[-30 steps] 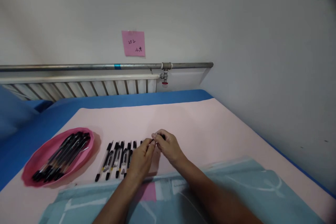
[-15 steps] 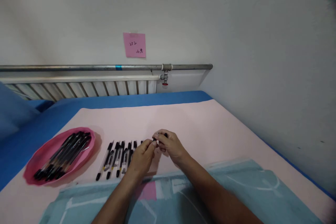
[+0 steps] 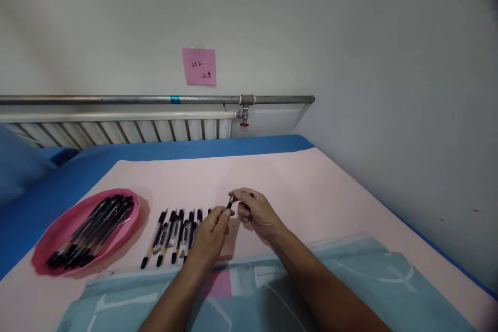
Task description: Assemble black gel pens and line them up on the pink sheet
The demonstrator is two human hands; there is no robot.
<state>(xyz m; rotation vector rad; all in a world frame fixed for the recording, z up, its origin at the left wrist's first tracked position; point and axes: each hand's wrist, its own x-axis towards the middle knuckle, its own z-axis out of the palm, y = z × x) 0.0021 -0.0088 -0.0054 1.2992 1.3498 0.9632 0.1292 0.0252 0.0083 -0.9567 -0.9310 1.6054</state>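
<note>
My left hand (image 3: 212,231) is closed around a pen (image 3: 230,204), whose black front end and pale tip stick up past the thumb. The rest of its barrel is hidden in the palm. My right hand (image 3: 260,213) is curled, with thumb and forefinger at the pen's tip. A small black piece (image 3: 251,195), perhaps a pen cap, shows between its fingers. Just left of my left hand, a row of clear-barrelled pens (image 3: 173,238) with black ends lies on the pink surface, with loose black caps among them. My left hand partly covers the row's right side.
A pink oval dish (image 3: 42,264) on the left holds a heap of black-ended pens (image 3: 93,231). The pink tabletop (image 3: 295,187) has a blue border (image 3: 194,149). Nearest me lies a teal cloth (image 3: 350,275). A radiator (image 3: 155,129) and pipe (image 3: 116,100) run along the wall behind.
My right fingers have drawn slightly up and away from the left hand, and the pen's black front end with its pale tip now shows between the hands.
</note>
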